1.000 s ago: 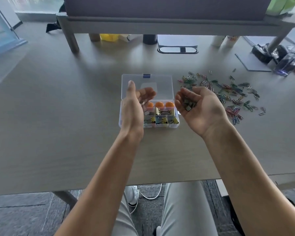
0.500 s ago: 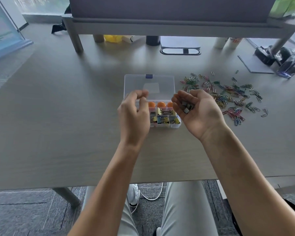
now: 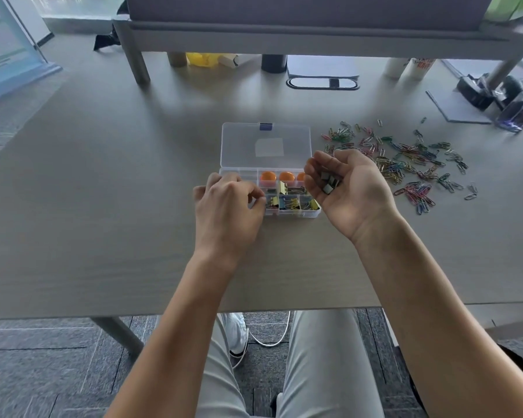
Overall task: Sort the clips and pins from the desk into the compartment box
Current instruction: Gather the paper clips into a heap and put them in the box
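Cupping a small heap of dark binder clips (image 3: pixel 329 183), the right hand (image 3: pixel 351 188) lies palm up just beside the compartment box (image 3: pixel 287 214) — held there, it seems, as a ready store so the other hand need not reach across the counter (image 3: pixel 133 176). The left hand (image 3: pixel 228 209) is knuckles up at the box's near left corner, its fingers curled and its fingertips (image 3: pixel 261 202) pinched at the front row; whether a clip sits between them I cannot tell, for they meet right at the clips already in that cell.

The box lies at the middle of the counter with its clear lid (image 3: pixel 266 144) thrown back flat on the far side, which leaves every cell open from above. Orange round pins (image 3: pixel 277 176) fill the far row, and gold, yellow and blue binder clips (image 3: pixel 290 202) crowd the nearer cells.

A broad scatter of coloured paper clips (image 3: pixel 405 164) remains loose to the right of the box — so by my judgement the sorting is only partly done, and the binder clips are being dealt with first.
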Action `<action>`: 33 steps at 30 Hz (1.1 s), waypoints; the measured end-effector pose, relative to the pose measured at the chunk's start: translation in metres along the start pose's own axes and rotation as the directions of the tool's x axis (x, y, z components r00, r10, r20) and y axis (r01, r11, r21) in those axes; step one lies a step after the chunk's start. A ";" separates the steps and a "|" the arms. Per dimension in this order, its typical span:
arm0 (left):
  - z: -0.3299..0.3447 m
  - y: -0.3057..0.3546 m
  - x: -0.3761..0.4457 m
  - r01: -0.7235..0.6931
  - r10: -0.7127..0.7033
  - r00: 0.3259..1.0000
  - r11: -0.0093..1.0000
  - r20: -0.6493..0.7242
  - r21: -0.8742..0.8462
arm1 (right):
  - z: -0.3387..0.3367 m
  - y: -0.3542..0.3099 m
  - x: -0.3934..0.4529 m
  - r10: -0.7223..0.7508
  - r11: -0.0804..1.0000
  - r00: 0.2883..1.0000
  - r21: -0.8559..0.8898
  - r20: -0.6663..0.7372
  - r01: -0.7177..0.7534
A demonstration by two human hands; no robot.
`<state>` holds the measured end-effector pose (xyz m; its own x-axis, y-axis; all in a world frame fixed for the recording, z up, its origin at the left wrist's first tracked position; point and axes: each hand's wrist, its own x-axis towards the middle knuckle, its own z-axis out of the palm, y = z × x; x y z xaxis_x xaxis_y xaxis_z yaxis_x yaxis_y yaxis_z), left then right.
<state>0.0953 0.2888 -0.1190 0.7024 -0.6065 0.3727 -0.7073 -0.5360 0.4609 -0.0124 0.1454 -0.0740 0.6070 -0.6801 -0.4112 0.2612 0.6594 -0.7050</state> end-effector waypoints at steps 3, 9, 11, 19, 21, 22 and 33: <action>-0.001 0.007 0.004 0.012 -0.014 0.999 0.999 0.042 0.049 | -0.002 -0.002 0.000 -0.001 1.000 1.000 0.007 0.002 0.001; -0.002 0.016 0.015 0.030 -0.042 0.996 0.989 0.080 0.144 | -0.009 -0.005 -0.001 0.003 1.000 1.000 0.010 -0.001 -0.003; -0.002 0.019 0.017 0.040 -0.055 0.995 0.986 0.087 0.163 | -0.011 -0.007 -0.001 0.002 1.000 1.000 0.011 -0.002 -0.002; 0.001 0.020 0.012 0.083 -0.086 0.995 0.995 0.042 0.063 | -0.018 -0.006 -0.001 0.013 1.000 1.000 0.017 -0.001 -0.013; 0.002 0.021 0.012 0.087 -0.087 0.996 0.996 -0.011 -0.003 | -0.019 -0.006 -0.001 0.017 1.000 1.000 0.012 0.001 -0.017; 0.003 0.022 0.013 0.085 -0.086 0.996 0.996 -0.029 -0.030 | -0.019 -0.006 -0.001 0.019 1.000 1.000 0.012 0.002 -0.019; 0.019 0.011 0.024 0.043 -0.048 0.998 0.994 -0.041 -0.102 | -0.018 -0.006 0.001 0.014 1.000 1.000 -0.018 0.000 -0.014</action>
<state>0.1027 0.2571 -0.1204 0.7380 -0.5555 0.3832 -0.6644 -0.4989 0.5565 -0.0264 0.1351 -0.0806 0.6104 -0.6708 -0.4212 0.2393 0.6631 -0.7093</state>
